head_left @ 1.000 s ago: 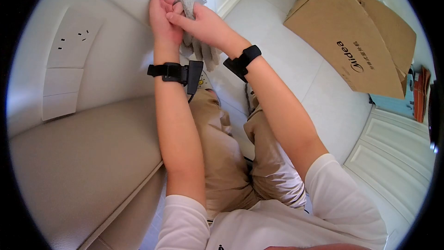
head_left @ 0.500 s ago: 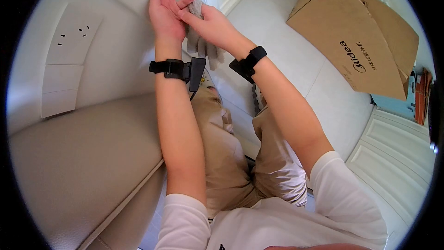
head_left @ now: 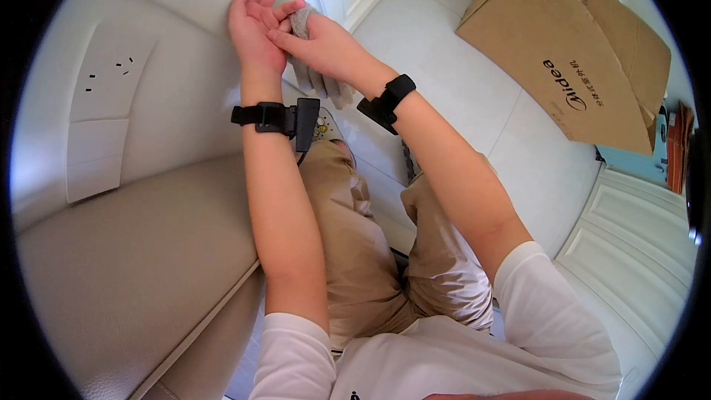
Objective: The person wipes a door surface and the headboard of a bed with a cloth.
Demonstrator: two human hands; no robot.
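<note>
Grey glove (head_left: 314, 80) fabric hangs from my right grip (head_left: 331, 44), which clasps and partly hides it; the thumb touches my left grip (head_left: 258, 28), fingers spread. Less glove shows above my hands than a second ago. Beige padding (head_left: 148, 252) flanks my left arm, below a wall socket (head_left: 111, 74); rightward, a carton (head_left: 544, 48).

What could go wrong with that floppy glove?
The limp grey fabric glove dangles at the right grip, so it might slip and drop onto the pale tiled floor. Its hanging fingers are also near the black, boxy device strapped to the left wrist, so they might catch there.
</note>
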